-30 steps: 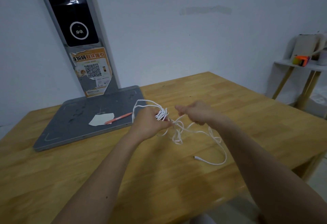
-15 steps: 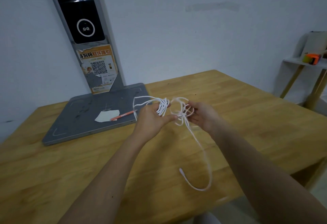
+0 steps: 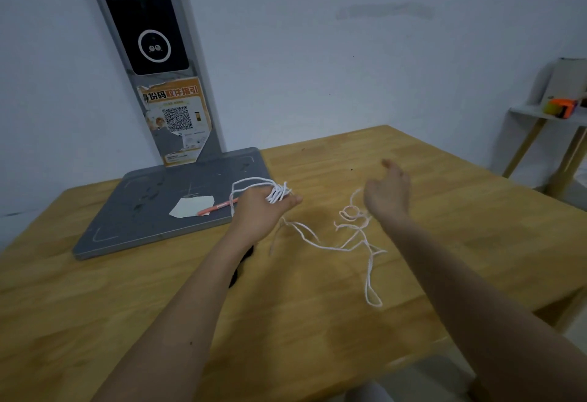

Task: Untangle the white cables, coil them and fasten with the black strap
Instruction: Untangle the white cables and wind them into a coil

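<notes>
Table (image 3: 413, 163) matt wood; stand base (image 3: 152, 211) grey (probably metal), scuffed.

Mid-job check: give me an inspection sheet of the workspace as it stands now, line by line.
Surface: wooden table, bare grain on the right side.
Job's things: white cables, part coiled in the left hand, the rest loose and tangled on the table; black strap mostly hidden under the left forearm.
Clutter: grey stand base carrying a paper scrap and an orange pen.
Hands: left hand holds the coil in its grip; right hand open, fingers spread, blurred.
Cables: no others seen.
Surroundings: white wall; side shelf with an orange item.
</notes>
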